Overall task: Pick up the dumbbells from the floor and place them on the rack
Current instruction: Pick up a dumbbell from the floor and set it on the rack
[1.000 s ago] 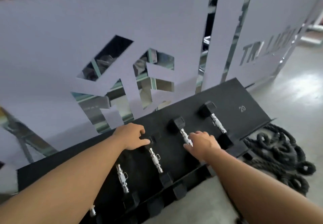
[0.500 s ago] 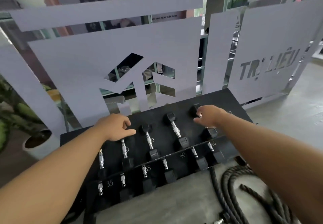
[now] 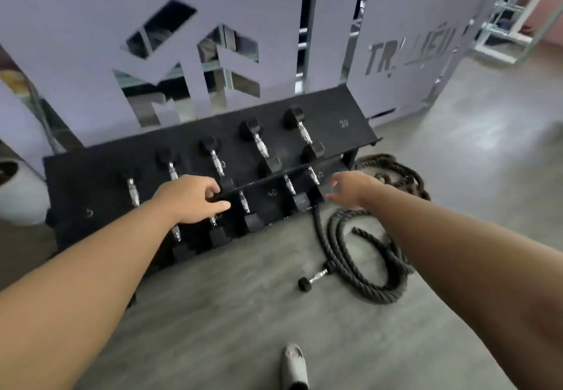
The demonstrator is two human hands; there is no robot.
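Observation:
A black two-tier rack (image 3: 344, 133) stands against the panel wall, with several black hex dumbbells with chrome handles resting on both tiers. One small dumbbell (image 3: 316, 276) lies on the concrete floor in front of the rack, beside the rope coil. My left hand (image 3: 190, 199) hovers over the front edge of the upper tier, fingers loosely curled, holding nothing. My right hand (image 3: 353, 190) is out over the rack's lower right end, fingers spread and empty.
A thick black battle rope (image 3: 365, 252) is coiled on the floor right of the rack. A white pot (image 3: 21, 194) stands at the far left. My white shoe (image 3: 294, 365) shows at the bottom. Bare concrete floor stretches to the right.
Both hands have drawn back from the upper-tier dumbbells toward the rack's front. The view has pulled away and tilted down, so the floor, the rope and the loose dumbbell now show.

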